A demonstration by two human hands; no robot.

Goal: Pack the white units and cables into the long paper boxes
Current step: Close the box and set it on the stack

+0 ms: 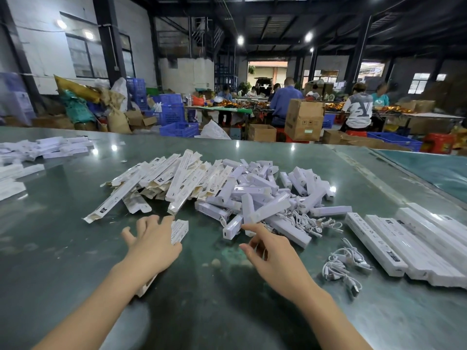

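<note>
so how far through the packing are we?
Done: a row of closed long white boxes at right. In hand: left hand holds one flat paper box; right hand reaches toward the pile of white units. Left: that pile, loose white cables, many flat boxes.

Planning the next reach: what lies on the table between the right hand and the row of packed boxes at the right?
In the head view, a tangle of loose white cables lies there.
</note>
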